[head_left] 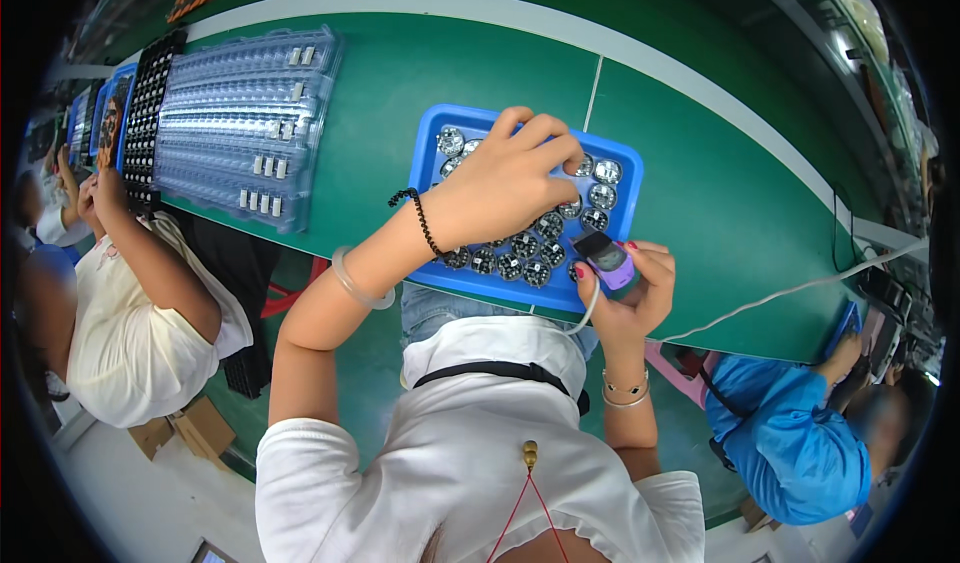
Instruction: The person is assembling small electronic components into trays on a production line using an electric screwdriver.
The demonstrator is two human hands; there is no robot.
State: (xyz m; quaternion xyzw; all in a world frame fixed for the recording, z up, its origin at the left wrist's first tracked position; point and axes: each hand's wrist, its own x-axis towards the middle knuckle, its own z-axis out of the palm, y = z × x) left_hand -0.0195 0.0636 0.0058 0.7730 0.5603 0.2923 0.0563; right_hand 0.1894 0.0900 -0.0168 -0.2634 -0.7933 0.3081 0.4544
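A blue tray lies before me on the green table, with several round, silver and dark metal parts inside. Across the tray reaches my left hand, its fingers curled and its thumb and index finger down among the parts. Whatever lies between those fingertips is hidden. At the tray's near right corner my right hand holds a small purple handheld device with a dark screen, tilted above the rim. A thin white cable hangs beside this hand.
Clear plastic trays holding a few small white pieces stand to the left, next to a black slotted tray. A white cord crosses the table at right. One person in white sits at my left, another in blue at my right.
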